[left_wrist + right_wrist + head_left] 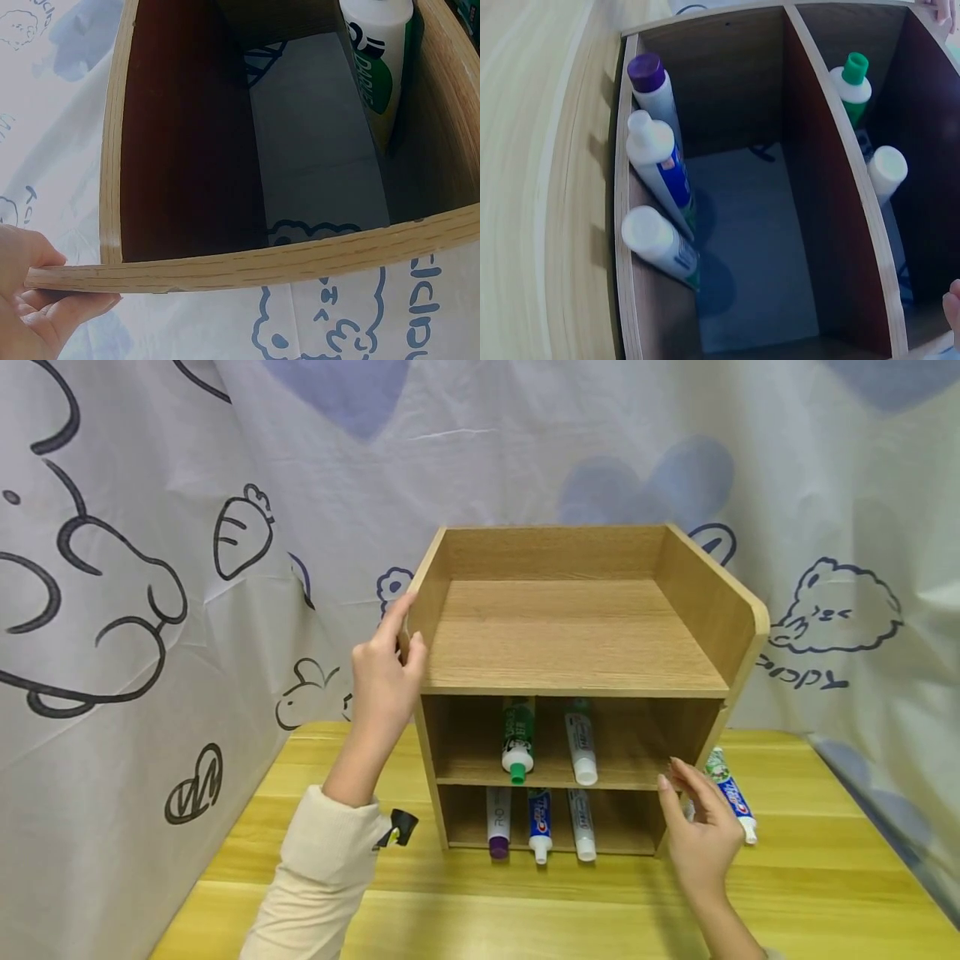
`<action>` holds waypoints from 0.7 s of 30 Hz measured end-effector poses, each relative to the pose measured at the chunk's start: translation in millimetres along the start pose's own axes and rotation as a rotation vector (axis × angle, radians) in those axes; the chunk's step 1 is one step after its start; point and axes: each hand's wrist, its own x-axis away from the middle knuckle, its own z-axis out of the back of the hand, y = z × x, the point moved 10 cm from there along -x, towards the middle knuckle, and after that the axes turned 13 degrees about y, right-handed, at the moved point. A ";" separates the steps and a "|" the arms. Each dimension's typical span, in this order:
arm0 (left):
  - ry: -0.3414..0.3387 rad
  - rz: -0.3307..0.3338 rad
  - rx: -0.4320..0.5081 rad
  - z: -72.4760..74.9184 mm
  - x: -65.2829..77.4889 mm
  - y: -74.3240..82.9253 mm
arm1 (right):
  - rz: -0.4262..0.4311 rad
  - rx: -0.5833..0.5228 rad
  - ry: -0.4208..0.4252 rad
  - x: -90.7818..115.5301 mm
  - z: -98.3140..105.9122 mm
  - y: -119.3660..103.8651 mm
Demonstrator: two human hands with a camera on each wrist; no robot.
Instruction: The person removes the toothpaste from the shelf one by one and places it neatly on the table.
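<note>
Left hand (386,672) pinches shelf (562,631) at left edge, presumably steadying it; right hand (701,839) loose near right edge; shelved tubes (539,814) caps-out, likely for reach.

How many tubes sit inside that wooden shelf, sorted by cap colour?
White-capped tubes: 3
Green-capped tube: 1
Purple-capped tube: 1
Total: 5

The left hand (385,681) pinches while the right hand (702,839) curves loosely.
</note>
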 end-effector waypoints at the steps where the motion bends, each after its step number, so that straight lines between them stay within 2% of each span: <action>1: 0.000 -0.001 -0.001 0.0 0.0 0.0 | 0.000 -0.013 0.003 1.5 -1.7 -0.4; 6: -0.001 0.003 -0.004 0.2 0.0 0.1 | 0.004 -0.038 0.012 9.6 -9.8 0.0; 21: 0.004 -0.011 -0.009 0.4 -0.6 1.6 | 0.030 0.155 -0.038 30.7 -38.3 -5.9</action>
